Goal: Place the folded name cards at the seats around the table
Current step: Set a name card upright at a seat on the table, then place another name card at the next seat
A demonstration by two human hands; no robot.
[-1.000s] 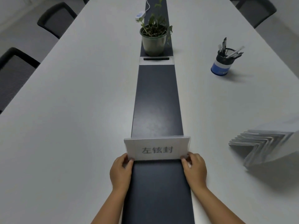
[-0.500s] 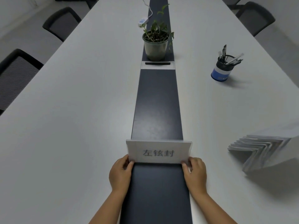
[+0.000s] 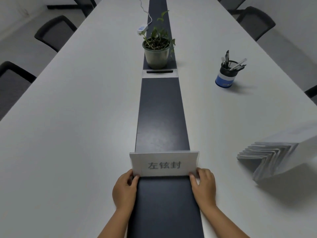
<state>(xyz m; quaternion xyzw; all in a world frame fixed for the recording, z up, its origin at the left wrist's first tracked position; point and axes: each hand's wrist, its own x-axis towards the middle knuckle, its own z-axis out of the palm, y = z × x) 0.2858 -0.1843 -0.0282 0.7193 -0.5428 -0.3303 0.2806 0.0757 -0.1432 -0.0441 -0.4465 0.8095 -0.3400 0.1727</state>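
A long white counter [image 3: 77, 117] runs ahead of both hands, its left and right edges lined with dark chairs [image 3: 54, 31], and a dark centre strip [image 3: 162, 114] passes between the hands. Wide bare surface lies left of the left hand [image 3: 124, 190]. Right of the right hand [image 3: 204, 187], well apart, lies a stack of folded name cards [image 3: 267, 160]. Far ahead stand a potted plant [image 3: 157, 50] on the strip and a pen cup [image 3: 226, 74] to the right. The name card [image 3: 163, 164] stands upright across the strip, each hand pinching a lower corner. Since the earlier frames the card sits in the same place; only the view has tilted up.
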